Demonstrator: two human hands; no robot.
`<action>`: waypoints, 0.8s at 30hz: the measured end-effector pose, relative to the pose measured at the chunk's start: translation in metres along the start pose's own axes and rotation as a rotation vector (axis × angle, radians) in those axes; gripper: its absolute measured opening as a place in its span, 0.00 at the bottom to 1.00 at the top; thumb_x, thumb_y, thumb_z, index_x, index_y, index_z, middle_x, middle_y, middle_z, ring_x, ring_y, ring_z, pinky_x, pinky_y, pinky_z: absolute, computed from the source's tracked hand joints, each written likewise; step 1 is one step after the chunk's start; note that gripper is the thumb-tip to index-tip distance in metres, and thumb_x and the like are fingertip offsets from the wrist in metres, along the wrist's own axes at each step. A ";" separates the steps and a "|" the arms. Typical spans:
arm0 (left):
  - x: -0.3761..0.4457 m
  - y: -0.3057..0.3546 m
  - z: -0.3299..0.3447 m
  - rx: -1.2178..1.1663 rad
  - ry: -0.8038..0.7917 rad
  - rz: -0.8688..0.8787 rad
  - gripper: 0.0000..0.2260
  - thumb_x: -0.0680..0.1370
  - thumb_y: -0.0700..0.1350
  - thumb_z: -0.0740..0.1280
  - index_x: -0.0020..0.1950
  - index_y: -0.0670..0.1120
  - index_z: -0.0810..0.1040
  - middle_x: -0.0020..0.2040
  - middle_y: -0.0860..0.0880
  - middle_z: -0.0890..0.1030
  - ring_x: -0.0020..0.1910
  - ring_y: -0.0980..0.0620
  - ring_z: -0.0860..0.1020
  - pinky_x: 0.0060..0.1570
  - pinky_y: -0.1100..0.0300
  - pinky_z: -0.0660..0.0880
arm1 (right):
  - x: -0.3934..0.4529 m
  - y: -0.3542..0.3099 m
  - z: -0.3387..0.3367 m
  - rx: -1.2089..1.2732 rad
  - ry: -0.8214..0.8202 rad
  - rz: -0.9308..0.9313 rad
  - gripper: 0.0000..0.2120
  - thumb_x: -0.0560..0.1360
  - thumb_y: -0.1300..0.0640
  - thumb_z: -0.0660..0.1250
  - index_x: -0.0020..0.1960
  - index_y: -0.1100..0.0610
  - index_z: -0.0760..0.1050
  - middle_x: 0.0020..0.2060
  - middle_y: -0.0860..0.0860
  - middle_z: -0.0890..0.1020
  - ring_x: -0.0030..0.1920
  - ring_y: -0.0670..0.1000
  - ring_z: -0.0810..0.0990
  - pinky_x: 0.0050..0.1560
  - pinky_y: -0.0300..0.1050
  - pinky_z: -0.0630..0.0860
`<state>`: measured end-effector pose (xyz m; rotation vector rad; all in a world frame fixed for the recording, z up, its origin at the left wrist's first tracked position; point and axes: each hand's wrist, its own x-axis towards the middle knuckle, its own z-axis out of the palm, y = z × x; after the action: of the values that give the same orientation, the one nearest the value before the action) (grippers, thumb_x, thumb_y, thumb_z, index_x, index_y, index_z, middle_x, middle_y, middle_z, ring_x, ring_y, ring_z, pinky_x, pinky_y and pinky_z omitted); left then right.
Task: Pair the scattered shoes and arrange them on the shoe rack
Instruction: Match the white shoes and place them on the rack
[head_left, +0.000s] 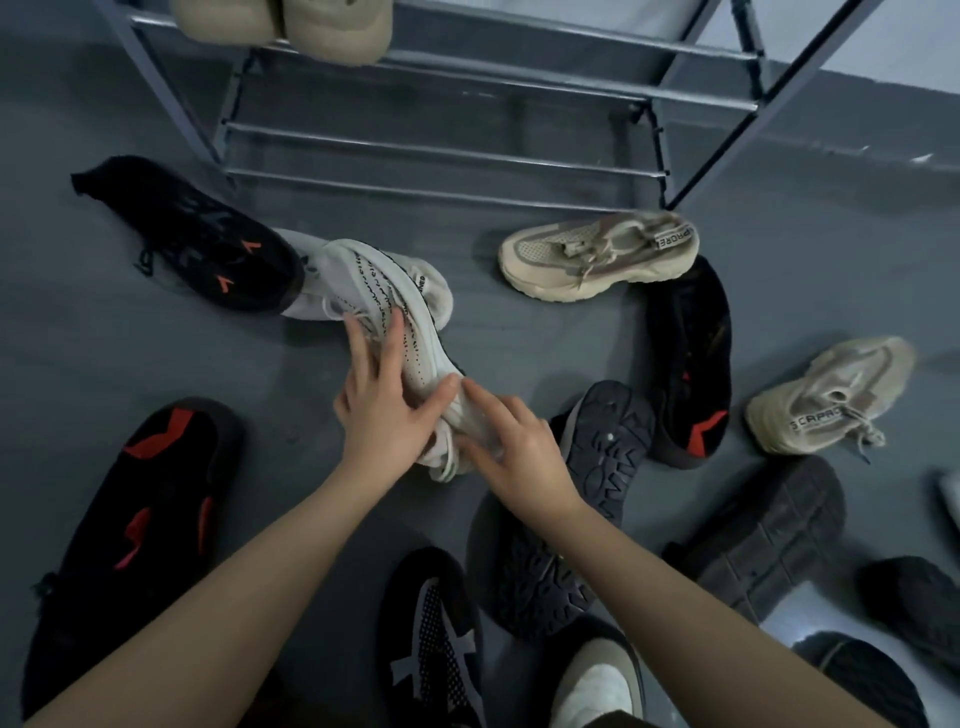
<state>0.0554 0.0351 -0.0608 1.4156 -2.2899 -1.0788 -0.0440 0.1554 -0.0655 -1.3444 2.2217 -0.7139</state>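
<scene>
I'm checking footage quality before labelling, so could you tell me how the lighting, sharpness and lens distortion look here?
Head view: dim, cool, even light with soft shadows; wide-angle bending splays the shoe rack rails and stretches the forearms; the left hand and right hand on the white shoe are slightly motion-blurred; a faint glare patch on the floor at lower right.

A dull grey floor (519, 338) fills the room under dim, cool light; a pale wall (883, 41) meets it top right.

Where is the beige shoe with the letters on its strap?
The beige shoe lies on its side on the floor, right of centre, just before the shoe rack, touching a black shoe.
</scene>
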 end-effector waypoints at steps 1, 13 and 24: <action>0.002 0.001 -0.001 -0.008 -0.019 -0.007 0.38 0.69 0.67 0.59 0.74 0.63 0.44 0.77 0.48 0.41 0.75 0.44 0.53 0.66 0.38 0.55 | 0.000 0.000 0.000 0.054 0.009 0.013 0.26 0.76 0.45 0.59 0.73 0.47 0.62 0.53 0.51 0.76 0.49 0.53 0.77 0.53 0.54 0.73; -0.004 0.052 -0.039 -0.309 0.049 0.044 0.42 0.69 0.52 0.74 0.74 0.61 0.50 0.76 0.48 0.47 0.70 0.58 0.57 0.58 0.71 0.56 | -0.024 -0.035 -0.027 0.495 0.155 0.079 0.20 0.79 0.56 0.62 0.70 0.49 0.67 0.51 0.48 0.78 0.53 0.37 0.74 0.56 0.28 0.66; -0.053 0.105 -0.014 -0.211 -0.134 0.376 0.32 0.71 0.48 0.72 0.71 0.62 0.62 0.75 0.52 0.57 0.70 0.63 0.57 0.64 0.67 0.56 | -0.089 -0.006 -0.079 0.457 0.208 0.141 0.21 0.78 0.56 0.64 0.70 0.47 0.68 0.51 0.49 0.75 0.50 0.45 0.75 0.57 0.39 0.72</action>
<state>0.0191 0.1003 0.0306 0.8141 -2.3220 -1.2728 -0.0498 0.2491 0.0079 -0.9137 2.1007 -1.2616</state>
